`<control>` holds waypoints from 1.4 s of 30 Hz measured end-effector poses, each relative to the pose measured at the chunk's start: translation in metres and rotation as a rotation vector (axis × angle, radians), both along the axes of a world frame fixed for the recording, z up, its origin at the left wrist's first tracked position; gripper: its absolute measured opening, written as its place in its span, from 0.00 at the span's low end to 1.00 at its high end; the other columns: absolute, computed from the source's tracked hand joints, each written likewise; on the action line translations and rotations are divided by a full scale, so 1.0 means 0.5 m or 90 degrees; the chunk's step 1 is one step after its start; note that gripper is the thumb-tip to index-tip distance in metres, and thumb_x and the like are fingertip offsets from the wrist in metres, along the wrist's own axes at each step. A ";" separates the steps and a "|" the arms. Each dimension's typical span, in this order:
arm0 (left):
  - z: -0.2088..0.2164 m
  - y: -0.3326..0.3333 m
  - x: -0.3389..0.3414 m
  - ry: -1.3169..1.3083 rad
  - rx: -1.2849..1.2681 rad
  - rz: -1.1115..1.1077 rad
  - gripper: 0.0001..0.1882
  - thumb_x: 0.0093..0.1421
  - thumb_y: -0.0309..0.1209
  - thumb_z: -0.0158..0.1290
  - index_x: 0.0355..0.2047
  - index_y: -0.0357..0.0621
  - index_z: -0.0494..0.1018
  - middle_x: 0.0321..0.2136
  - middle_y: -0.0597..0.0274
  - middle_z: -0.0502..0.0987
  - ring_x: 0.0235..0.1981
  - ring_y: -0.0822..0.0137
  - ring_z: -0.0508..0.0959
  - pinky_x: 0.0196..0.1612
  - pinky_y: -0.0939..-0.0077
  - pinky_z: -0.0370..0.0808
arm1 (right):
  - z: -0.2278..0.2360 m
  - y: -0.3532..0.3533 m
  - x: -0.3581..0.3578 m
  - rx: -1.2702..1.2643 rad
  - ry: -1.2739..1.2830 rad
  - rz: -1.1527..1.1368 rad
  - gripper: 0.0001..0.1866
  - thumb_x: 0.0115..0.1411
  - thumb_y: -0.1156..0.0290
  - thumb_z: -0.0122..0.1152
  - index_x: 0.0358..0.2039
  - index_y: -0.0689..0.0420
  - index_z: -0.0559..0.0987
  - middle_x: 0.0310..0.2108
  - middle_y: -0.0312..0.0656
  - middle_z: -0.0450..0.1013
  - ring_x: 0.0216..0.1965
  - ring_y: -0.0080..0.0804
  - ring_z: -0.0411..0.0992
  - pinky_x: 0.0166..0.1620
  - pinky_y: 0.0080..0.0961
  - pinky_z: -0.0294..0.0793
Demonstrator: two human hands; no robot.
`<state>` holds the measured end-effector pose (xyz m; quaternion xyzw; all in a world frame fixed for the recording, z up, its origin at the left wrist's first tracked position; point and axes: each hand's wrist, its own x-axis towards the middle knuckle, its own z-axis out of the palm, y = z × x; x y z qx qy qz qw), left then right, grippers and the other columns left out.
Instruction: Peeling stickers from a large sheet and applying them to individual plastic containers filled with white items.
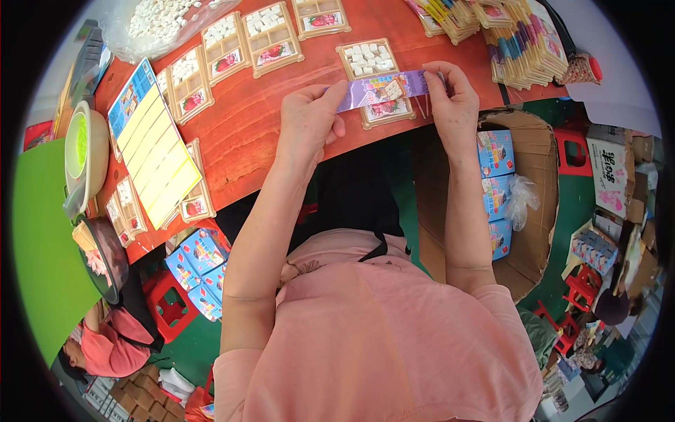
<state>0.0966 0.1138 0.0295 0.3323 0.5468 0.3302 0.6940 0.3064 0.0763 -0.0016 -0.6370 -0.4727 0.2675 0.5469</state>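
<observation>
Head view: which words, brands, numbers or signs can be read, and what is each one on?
I won't copy any wording, but print shows here:
Purple strip, pinched between the left hand and right hand: small colourful lettering.
Blue-topped yellow sheet: printed, too small to read.
Blue boxes in the brown carton: colourful lettering, too small to read reliably.
White carton at right: large dark characters.

Strip (373,91) between your left grip (309,116) and right grip (453,102), above tray (391,123) on desk (246,144). To your left on desk: row of trays (264,42), bag (118,34) beyond it, sheet (151,141) overlapping trays. Bowl (98,162) left of sheet. Packs (524,53) stacked at desk's far right. Beside your right forearm, below desk: carton (538,158), boxes (498,191) inside.
</observation>
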 end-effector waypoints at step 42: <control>-0.026 -0.116 -0.032 0.375 0.294 -0.147 0.12 0.57 0.31 0.60 0.31 0.30 0.81 0.16 0.54 0.78 0.14 0.65 0.77 0.22 0.70 0.73 | -0.056 -0.170 -0.107 -0.044 0.484 -0.073 0.19 0.60 0.76 0.67 0.50 0.66 0.73 0.43 0.46 0.74 0.39 0.27 0.76 0.42 0.19 0.76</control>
